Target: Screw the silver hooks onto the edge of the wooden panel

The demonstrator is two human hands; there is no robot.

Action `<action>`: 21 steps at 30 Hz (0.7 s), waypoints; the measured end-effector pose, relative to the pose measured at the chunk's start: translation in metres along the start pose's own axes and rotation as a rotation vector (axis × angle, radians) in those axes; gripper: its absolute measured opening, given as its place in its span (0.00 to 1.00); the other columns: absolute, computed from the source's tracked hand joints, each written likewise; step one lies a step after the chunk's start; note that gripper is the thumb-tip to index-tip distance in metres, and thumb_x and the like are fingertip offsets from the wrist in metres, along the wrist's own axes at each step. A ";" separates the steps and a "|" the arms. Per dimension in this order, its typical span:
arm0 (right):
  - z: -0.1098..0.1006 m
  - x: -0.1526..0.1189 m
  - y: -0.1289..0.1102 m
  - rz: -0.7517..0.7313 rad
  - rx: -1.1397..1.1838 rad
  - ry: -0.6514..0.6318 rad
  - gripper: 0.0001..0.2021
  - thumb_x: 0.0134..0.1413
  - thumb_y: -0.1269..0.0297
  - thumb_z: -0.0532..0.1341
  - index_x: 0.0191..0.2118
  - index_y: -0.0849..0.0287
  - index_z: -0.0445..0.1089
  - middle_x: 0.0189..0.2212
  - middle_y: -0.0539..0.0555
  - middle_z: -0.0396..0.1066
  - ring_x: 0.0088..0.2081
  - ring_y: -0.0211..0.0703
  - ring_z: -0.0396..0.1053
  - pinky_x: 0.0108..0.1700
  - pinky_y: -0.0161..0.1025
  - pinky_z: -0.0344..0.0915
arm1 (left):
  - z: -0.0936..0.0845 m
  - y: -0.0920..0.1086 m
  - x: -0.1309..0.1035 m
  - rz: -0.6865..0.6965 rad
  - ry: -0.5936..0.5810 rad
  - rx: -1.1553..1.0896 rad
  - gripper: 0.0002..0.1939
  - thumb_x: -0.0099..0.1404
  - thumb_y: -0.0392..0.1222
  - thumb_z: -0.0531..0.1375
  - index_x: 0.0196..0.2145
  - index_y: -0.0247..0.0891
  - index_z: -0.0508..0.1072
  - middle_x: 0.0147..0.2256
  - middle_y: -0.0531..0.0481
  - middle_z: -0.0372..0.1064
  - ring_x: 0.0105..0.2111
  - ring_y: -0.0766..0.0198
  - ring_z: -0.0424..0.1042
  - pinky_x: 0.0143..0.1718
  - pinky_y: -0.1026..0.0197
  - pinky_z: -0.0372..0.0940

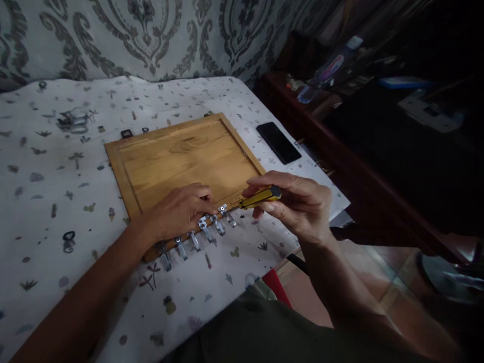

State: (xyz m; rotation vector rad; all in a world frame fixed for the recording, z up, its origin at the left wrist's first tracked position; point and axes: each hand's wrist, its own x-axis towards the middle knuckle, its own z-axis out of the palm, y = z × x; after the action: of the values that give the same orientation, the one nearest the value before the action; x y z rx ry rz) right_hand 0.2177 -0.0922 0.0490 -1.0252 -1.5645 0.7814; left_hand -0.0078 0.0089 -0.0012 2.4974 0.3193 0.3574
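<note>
My right hand (295, 204) is closed around the yellow and black handle of a screwdriver (260, 197), which points left toward the panel's near edge. Its thin shaft is hard to make out. A framed wooden panel (189, 156) lies flat on the table. Along its near edge sits a row of several metal hooks (194, 241), their curved ends over the tablecloth. My left hand (183, 210) rests on the panel's near edge, fingers curled in beside a metal hook (222, 207) at the row's right end. What the left fingertips pinch is hidden.
The patterned tablecloth (45, 201) holds a black phone (279, 142) right of the panel and a small pile of metal pieces (73, 121) at the left. A dark wooden cabinet (378, 191) with a clear bottle (328, 70) flanks the table's right side. Behind hangs a patterned curtain (151, 35).
</note>
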 end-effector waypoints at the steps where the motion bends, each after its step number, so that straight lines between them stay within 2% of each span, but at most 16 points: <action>1: 0.000 0.000 0.000 -0.010 -0.010 -0.004 0.12 0.57 0.62 0.70 0.48 0.53 0.79 0.36 0.51 0.79 0.28 0.35 0.76 0.26 0.30 0.75 | 0.000 0.000 0.000 0.001 0.002 0.005 0.15 0.70 0.32 0.55 0.45 0.42 0.81 0.41 0.46 0.73 0.39 0.63 0.72 0.39 0.61 0.66; 4: 0.000 0.000 0.001 -0.037 -0.078 0.012 0.10 0.55 0.60 0.71 0.43 0.55 0.80 0.33 0.52 0.78 0.26 0.34 0.74 0.24 0.29 0.72 | 0.002 -0.001 0.000 0.011 0.013 0.009 0.16 0.70 0.31 0.55 0.44 0.41 0.81 0.40 0.46 0.73 0.39 0.63 0.72 0.39 0.61 0.65; 8: 0.001 0.000 0.004 -0.085 -0.178 0.089 0.13 0.52 0.54 0.72 0.39 0.56 0.79 0.30 0.52 0.77 0.25 0.35 0.73 0.24 0.32 0.71 | 0.003 -0.002 0.000 0.022 0.033 0.002 0.16 0.69 0.30 0.55 0.45 0.41 0.81 0.39 0.47 0.73 0.38 0.64 0.72 0.37 0.62 0.65; 11: 0.001 0.000 0.006 -0.098 -0.235 0.134 0.12 0.51 0.54 0.73 0.37 0.55 0.78 0.29 0.51 0.77 0.24 0.36 0.72 0.25 0.34 0.72 | 0.003 -0.003 -0.001 0.019 0.026 -0.005 0.16 0.69 0.30 0.55 0.45 0.41 0.81 0.40 0.47 0.73 0.39 0.64 0.72 0.38 0.62 0.65; 16: 0.005 -0.002 0.008 -0.107 -0.228 0.139 0.11 0.53 0.56 0.73 0.37 0.55 0.76 0.30 0.51 0.78 0.24 0.36 0.73 0.22 0.33 0.71 | 0.002 -0.003 -0.001 0.017 0.016 -0.013 0.16 0.70 0.31 0.54 0.45 0.40 0.81 0.41 0.46 0.73 0.41 0.62 0.72 0.41 0.60 0.66; 18: 0.008 -0.003 0.009 -0.141 -0.196 0.208 0.09 0.55 0.58 0.71 0.39 0.54 0.76 0.30 0.51 0.78 0.23 0.35 0.73 0.21 0.33 0.70 | 0.002 -0.002 -0.001 0.012 0.013 -0.013 0.16 0.70 0.31 0.54 0.44 0.41 0.81 0.40 0.46 0.73 0.41 0.61 0.72 0.40 0.60 0.66; 21: 0.013 -0.004 0.009 -0.178 -0.125 0.414 0.08 0.58 0.59 0.69 0.41 0.53 0.75 0.32 0.50 0.78 0.21 0.34 0.72 0.18 0.33 0.68 | 0.001 0.000 0.000 0.005 0.006 -0.013 0.16 0.70 0.30 0.53 0.43 0.40 0.81 0.40 0.46 0.73 0.39 0.62 0.72 0.40 0.59 0.66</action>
State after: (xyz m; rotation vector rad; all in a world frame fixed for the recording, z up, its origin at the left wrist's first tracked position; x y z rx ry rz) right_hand 0.2078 -0.0918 0.0360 -1.0438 -1.3330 0.3244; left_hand -0.0079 0.0083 -0.0020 2.4857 0.3119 0.3683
